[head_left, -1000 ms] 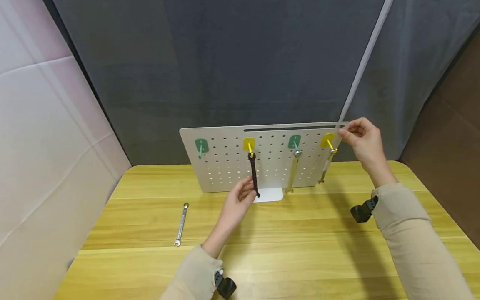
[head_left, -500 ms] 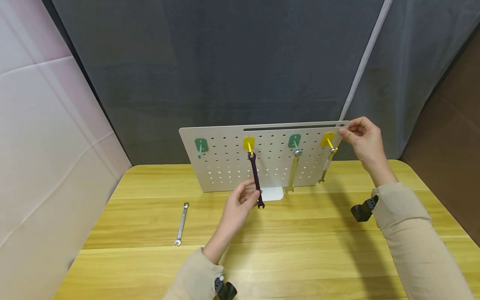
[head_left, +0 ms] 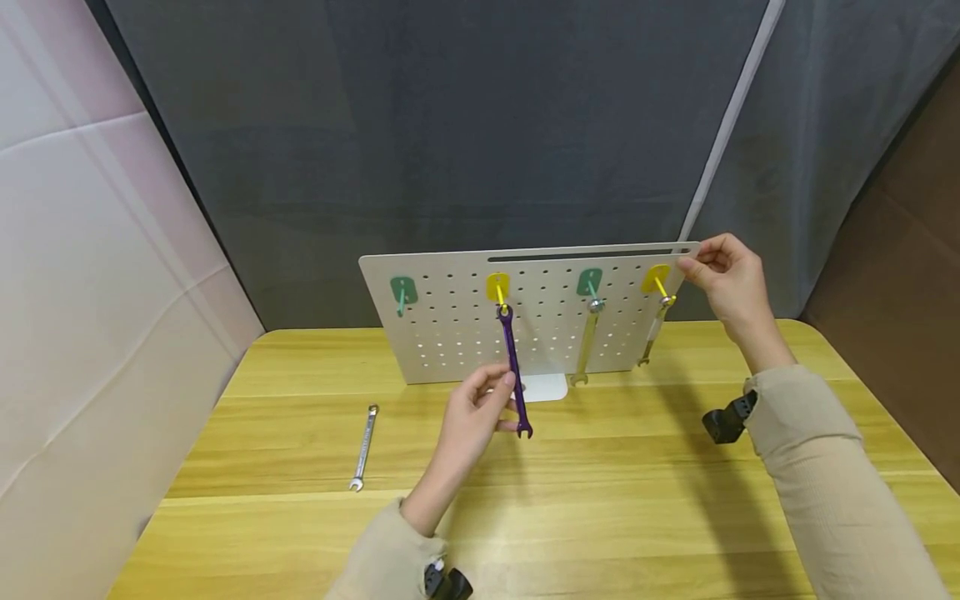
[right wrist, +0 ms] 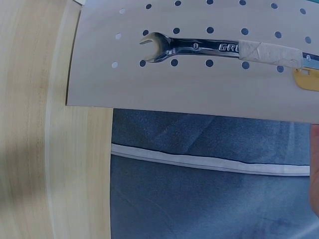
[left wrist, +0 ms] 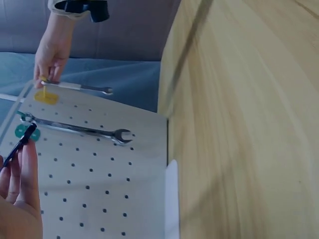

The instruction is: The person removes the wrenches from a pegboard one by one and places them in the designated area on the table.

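In the head view my left hand [head_left: 468, 417] pinches the lower part of a dark purple combination wrench [head_left: 512, 346]. The wrench's ring end is at the left yellow hook [head_left: 498, 288] of a white pegboard [head_left: 457, 333], and its open end tilts out from the board. Whether the ring sits fully on the hook, I cannot tell. My right hand [head_left: 735, 287] grips the board's upper right corner. Silver wrenches hang to the right: one [left wrist: 75, 128] on a green hook [head_left: 590, 282], another [right wrist: 199, 47], with a pale wrap, on the right yellow hook [head_left: 657, 280].
A further silver wrench [head_left: 363, 448] lies on the wooden table [head_left: 615, 500], left of my left hand. At the board's left end a green hook [head_left: 403, 292] bears nothing. The board's white foot [head_left: 546, 388] sticks out in front. A dark curtain [head_left: 480, 150] stands behind.
The purple wrench's lower end has swung out from the board, toward me and slightly right, with my left hand's fingers shifting on it. My right hand stays at the corner.
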A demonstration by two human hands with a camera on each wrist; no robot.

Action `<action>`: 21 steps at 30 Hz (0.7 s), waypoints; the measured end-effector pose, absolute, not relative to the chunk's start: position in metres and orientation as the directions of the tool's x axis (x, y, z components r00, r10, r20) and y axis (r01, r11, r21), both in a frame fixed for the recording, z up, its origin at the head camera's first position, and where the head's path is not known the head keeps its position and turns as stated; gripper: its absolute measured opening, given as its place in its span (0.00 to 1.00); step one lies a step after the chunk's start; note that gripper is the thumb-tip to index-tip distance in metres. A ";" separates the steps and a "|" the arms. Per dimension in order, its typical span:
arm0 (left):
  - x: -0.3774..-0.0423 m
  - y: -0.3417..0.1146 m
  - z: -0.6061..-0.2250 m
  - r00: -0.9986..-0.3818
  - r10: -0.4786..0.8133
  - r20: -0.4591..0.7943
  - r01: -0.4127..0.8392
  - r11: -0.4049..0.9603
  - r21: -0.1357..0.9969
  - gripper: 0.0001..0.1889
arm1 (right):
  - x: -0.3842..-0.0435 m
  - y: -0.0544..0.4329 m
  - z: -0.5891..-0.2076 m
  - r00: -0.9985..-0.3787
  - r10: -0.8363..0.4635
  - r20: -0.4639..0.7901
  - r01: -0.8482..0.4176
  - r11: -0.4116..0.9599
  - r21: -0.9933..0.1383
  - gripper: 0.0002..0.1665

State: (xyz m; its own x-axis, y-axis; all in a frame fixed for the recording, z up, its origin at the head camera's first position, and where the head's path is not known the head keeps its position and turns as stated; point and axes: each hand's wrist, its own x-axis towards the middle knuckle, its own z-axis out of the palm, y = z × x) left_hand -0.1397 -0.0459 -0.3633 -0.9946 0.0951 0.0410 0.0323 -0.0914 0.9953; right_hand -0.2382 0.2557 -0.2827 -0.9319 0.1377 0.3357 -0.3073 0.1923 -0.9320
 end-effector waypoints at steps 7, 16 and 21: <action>-0.134 -0.046 -0.354 -0.995 0.096 0.021 0.012 -0.086 0.996 0.15 | -0.238 0.256 -0.283 -0.930 0.137 0.340 -0.310 0.204 -0.929 0.13; -0.129 -0.047 -0.344 -0.996 0.088 0.011 0.002 -0.101 0.995 0.18 | -0.238 0.257 -0.284 -0.932 0.133 0.337 -0.308 0.194 -0.931 0.13; -0.128 -0.047 -0.340 -0.997 0.072 0.023 0.015 -0.113 0.994 0.18 | -0.238 0.256 -0.283 -0.931 0.134 0.340 -0.308 0.215 -0.927 0.12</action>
